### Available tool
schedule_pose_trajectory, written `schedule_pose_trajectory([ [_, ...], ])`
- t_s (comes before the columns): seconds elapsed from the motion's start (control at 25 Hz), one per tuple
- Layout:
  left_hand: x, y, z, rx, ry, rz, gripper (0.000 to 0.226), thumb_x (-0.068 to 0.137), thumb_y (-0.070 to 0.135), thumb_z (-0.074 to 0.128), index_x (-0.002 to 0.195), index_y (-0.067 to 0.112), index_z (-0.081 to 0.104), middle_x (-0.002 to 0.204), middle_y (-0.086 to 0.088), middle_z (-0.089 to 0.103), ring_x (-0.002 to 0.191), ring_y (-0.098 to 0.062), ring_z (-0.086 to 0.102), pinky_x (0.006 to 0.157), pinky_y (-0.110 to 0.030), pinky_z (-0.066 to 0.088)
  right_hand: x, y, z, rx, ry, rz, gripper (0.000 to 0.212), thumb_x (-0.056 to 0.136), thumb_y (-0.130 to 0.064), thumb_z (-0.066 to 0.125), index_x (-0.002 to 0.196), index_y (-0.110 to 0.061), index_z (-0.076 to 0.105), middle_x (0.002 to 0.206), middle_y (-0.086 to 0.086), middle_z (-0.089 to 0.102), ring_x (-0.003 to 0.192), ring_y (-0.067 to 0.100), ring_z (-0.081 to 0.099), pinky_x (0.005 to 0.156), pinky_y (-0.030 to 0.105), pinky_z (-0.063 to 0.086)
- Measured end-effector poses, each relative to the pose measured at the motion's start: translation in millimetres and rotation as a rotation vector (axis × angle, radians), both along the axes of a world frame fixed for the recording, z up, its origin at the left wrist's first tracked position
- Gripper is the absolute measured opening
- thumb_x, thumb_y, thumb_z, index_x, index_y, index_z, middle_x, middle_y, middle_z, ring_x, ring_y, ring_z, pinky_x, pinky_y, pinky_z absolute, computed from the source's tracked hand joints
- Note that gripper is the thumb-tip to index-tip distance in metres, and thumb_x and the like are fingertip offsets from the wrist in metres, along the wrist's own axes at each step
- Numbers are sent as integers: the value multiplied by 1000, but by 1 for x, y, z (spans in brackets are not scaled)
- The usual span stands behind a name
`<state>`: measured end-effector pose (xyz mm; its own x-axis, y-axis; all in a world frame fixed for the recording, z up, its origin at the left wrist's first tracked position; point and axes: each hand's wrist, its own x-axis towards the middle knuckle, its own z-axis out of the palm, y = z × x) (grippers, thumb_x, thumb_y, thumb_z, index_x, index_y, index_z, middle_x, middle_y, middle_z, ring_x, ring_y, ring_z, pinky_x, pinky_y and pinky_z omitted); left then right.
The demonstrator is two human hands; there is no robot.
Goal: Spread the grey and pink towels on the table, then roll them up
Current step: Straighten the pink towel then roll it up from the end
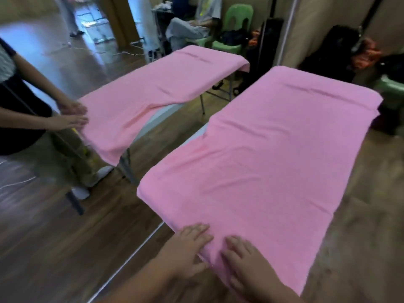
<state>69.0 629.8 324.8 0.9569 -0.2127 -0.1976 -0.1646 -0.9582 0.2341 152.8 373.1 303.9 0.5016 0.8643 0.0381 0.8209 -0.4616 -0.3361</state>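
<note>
A large pink towel (273, 154) lies spread lengthwise over the table, covering nearly all of it, with shallow wrinkles and its edges hanging over the sides. Only a white sliver of the table (197, 133) shows at the left. My left hand (188, 248) and my right hand (247, 263) lie side by side, palms down, on the towel's near edge. Their fingers are spread and point away from me. The left thumb sits at the hem, where the cloth bunches slightly. No grey towel is in view.
A wall mirror (91, 193) stands close on the left and repeats the table, the towel and my arms. At the back are green plastic chairs (236, 25), a seated person (196, 25) and black bags (336, 49). Wooden floor surrounds the table.
</note>
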Motion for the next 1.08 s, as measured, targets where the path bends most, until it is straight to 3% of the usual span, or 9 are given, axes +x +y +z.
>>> schedule_pose_trajectory([
  [0.12,-5,47,0,105,23,-117,85,63,63,55,143,43,36,158,6,34,140,-14,35,114,-35,28,-25,-18,-13,-40,-95,-63,45,76,-42,51,117,-30,62,133,10,62,129,29,44,111,40,24],
  [0.24,6,102,-5,80,-21,-79,72,59,44,59,130,39,53,141,2,54,119,-22,57,97,-35,34,-44,-36,-18,-39,-117,-184,43,69,-41,59,109,-28,66,121,11,69,114,27,51,105,41,28],
  [0.36,23,168,-12,85,-212,-116,47,68,32,55,114,30,64,120,-3,62,100,-30,64,86,-37,39,-58,-58,1,-49,-172,-303,20,79,-33,62,94,-22,70,99,4,71,86,24,61,81,34,47],
  [0.48,54,232,-4,91,-270,-176,33,72,35,52,102,26,60,108,-5,61,91,-33,62,74,-44,48,-94,-71,19,-88,-171,-600,13,74,-35,58,85,-29,60,84,-7,59,69,20,60,59,27,45],
  [0.56,70,250,3,86,-210,-185,42,66,44,60,104,27,59,110,-2,59,96,-30,59,72,-44,51,-115,-73,26,-107,-126,-887,16,67,-36,54,82,-31,55,79,-11,58,69,17,60,52,25,45],
  [0.64,77,258,4,126,-157,-235,54,58,50,63,108,30,59,113,1,58,100,-26,57,75,-44,49,-126,-65,22,-187,-73,-1047,14,66,-34,58,79,-33,55,77,-12,58,70,14,58,53,27,48],
  [0.8,87,277,-1,67,-211,-339,40,64,40,50,102,31,59,105,2,58,89,-26,57,64,-40,52,-141,-56,21,-312,55,-1198,31,59,-16,79,72,-35,59,76,-16,60,73,14,58,55,34,50],
  [0.92,94,297,7,-92,-261,-349,20,69,28,47,87,30,56,90,10,51,76,-18,53,53,-31,47,-138,-56,42,-322,110,-1255,26,61,-14,78,64,-32,60,67,-15,60,66,11,52,53,31,46],
  [1.08,141,288,39,-132,-203,-142,21,77,16,57,90,30,66,89,13,63,84,-12,57,61,-29,42,-85,-70,82,-193,281,-1381,20,79,-23,65,62,-26,57,61,-9,62,64,10,59,58,32,45],
])
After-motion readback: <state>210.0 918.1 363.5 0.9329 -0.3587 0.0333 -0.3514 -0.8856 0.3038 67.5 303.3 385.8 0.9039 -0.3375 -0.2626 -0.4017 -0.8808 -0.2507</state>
